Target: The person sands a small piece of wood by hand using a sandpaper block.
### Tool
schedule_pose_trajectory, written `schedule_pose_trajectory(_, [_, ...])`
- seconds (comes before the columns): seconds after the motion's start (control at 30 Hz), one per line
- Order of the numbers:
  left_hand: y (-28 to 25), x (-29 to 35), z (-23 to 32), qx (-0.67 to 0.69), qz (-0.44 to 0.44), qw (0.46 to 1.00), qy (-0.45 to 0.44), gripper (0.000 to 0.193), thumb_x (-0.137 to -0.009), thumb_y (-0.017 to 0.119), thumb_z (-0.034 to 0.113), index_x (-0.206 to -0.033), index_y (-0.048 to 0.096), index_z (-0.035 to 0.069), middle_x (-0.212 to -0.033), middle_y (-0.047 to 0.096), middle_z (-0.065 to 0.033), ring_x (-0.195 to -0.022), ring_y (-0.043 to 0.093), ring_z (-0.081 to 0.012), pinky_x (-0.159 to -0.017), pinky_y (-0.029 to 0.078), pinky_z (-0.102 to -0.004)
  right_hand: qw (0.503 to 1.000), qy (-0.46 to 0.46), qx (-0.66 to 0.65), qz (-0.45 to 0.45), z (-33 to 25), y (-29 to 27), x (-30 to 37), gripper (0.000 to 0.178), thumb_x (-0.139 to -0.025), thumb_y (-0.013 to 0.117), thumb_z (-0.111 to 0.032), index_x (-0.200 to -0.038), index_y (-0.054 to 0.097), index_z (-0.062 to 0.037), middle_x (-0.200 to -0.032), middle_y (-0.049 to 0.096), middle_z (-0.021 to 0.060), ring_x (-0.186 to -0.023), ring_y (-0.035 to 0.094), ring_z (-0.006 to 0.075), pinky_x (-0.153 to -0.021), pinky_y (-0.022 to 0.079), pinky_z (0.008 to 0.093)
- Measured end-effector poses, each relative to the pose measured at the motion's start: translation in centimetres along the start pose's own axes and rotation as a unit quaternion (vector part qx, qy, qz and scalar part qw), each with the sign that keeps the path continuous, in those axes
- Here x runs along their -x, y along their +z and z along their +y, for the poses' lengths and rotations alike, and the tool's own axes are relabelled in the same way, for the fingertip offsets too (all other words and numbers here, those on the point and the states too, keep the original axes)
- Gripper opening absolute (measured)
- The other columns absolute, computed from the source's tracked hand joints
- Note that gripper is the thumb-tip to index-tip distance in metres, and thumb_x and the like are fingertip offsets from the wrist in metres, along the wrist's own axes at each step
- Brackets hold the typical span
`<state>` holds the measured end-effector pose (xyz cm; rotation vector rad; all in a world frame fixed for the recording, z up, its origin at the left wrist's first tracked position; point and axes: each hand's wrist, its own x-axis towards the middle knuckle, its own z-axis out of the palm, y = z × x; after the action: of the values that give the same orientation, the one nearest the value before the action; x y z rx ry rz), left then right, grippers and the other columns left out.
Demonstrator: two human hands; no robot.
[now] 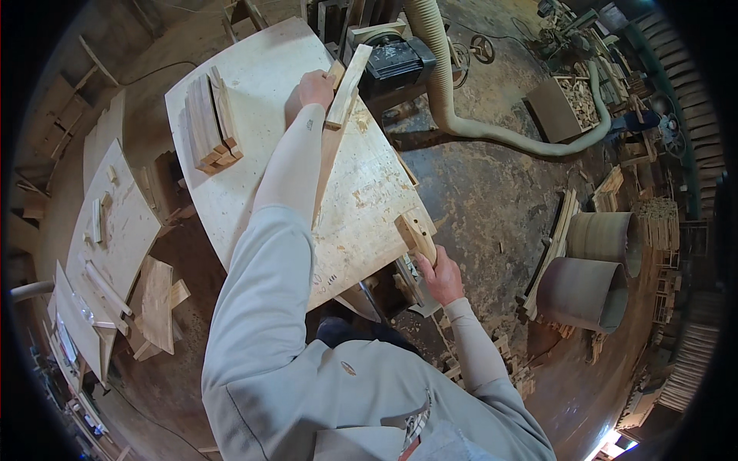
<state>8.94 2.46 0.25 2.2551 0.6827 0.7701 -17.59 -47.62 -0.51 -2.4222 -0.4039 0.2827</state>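
Observation:
At the far edge of a pale wooden tabletop (pixel 369 169), my left hand (pixel 315 89) is closed, its fingers curled at a short wooden piece (pixel 337 71) that the hand partly hides. Just right of that hand, a longer wooden bar (pixel 350 84) slants over the top, with another thin strip (pixel 327 165) running below it toward me. Off the table's near right corner, my right hand (pixel 442 276) grips the lower end of a wooden block (pixel 416 237) with dark holes in it. The block's upper end reaches over the tabletop's edge.
A stack of wooden slats (pixel 209 123) lies at the table's left. Behind the far edge stands a dark motor (pixel 396 63) beside a thick ribbed hose (pixel 430 69). Two drums (pixel 580 288) lie right. Boards (pixel 115 230) rest at left; a person (pixel 638 121) is far right.

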Motion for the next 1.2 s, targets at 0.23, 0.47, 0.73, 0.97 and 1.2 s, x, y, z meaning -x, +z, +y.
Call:
schedule_pose_trajectory(0.23, [-0.3, 1.8, 0.6, 0.046, 0.009, 0.999, 0.0, 0.032, -0.093, 0.077, 0.031, -0.116, 0.086, 0.011, -0.11, 0.081, -0.0225, -0.106, 0.077, -0.043, -0.099, 0.06, -0.0499, 0.999, 0.021, 0.016, -0.02, -1.2, -1.3, 0.2, 0.046, -0.108, 0.069, -0.046, -0.128, 0.065, -0.0043, -0.102, 0.077, 0.0296, -0.096, 0.074, 0.0521, -0.08, 0.058, 0.0593])
schedule_pose_trajectory(0.47, [-3.2, 0.9, 0.8, -0.018, 0.061, 0.996, 0.066, 0.031, -0.094, 0.077, 0.024, -0.119, 0.082, 0.006, -0.113, 0.074, -0.0221, -0.106, 0.073, -0.0451, -0.096, 0.058, -0.0528, 0.999, 0.031, 0.03, -0.032, -3.0, -2.3, 0.3, 0.046, -0.108, 0.07, -0.045, -0.13, 0.065, -0.0049, -0.102, 0.078, 0.0287, -0.096, 0.075, 0.0515, -0.081, 0.059, 0.0585])
schedule_pose_trajectory(0.73, [-3.2, 1.9, -1.1, -0.011, 0.002, 1.0, 0.025, 0.03, -0.097, 0.077, 0.029, -0.111, 0.083, 0.004, -0.11, 0.079, -0.0234, -0.106, 0.075, -0.0418, -0.097, 0.058, -0.0496, 0.997, 0.042, 0.012, -0.057, -3.7, -3.3, -0.2, 0.046, -0.109, 0.069, -0.044, -0.132, 0.065, -0.0046, -0.104, 0.078, 0.0288, -0.097, 0.075, 0.0511, -0.082, 0.059, 0.0581])
schedule_pose_trajectory(0.97, [-0.7, 1.1, -0.4, 0.045, -0.057, 0.995, -0.072, 0.026, -0.093, 0.08, 0.03, -0.091, 0.086, 0.004, -0.098, 0.083, -0.02, -0.095, 0.079, -0.0398, -0.093, 0.06, -0.0488, 0.994, 0.069, 0.032, -0.072, -4.5, -4.5, -0.1, 0.044, -0.109, 0.069, -0.042, -0.129, 0.064, -0.0039, -0.102, 0.077, 0.0292, -0.096, 0.075, 0.0513, -0.081, 0.059, 0.0583])
schedule_pose_trajectory(1.2, [1.1, -1.8, 0.2, 0.018, -0.05, 0.993, -0.102, 0.025, -0.093, 0.081, 0.03, -0.093, 0.088, 0.006, -0.102, 0.084, -0.0197, -0.1, 0.08, -0.0386, -0.097, 0.061, -0.0473, 0.996, 0.052, 0.006, -0.072, -4.2, -4.3, -0.1, 0.043, -0.109, 0.07, -0.042, -0.128, 0.063, -0.0039, -0.101, 0.077, 0.0301, -0.094, 0.075, 0.0522, -0.079, 0.059, 0.0592])
